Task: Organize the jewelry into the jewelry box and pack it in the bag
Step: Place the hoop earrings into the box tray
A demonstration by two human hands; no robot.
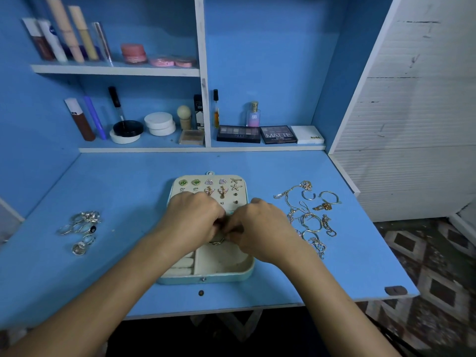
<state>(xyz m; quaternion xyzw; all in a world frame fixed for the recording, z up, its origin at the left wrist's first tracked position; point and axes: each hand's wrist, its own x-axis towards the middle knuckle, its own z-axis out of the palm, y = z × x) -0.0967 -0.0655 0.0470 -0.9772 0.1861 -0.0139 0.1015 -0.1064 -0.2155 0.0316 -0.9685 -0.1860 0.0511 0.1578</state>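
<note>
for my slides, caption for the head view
Both hands work over the open jewelry box.

Single head-worn view, looking forward and steeply down, close above the open jewelry box [206, 275] mid-frame.

It was a home dressing corner, a blue vanity unit [257, 60] with white-edged shelves and a desk surface [128, 191] in front. The upper shelf [116, 70] held cosmetic tubes [64, 29] and pink compacts [134, 53]. Below stood eyeshadow palettes [278, 134], a perfume bottle [253, 114], a powder brush [184, 116] and round white jars [160, 123]. Rings [82, 228] and chains [309, 215] lay on the desk, beside a patterned floor [438, 274].
</note>
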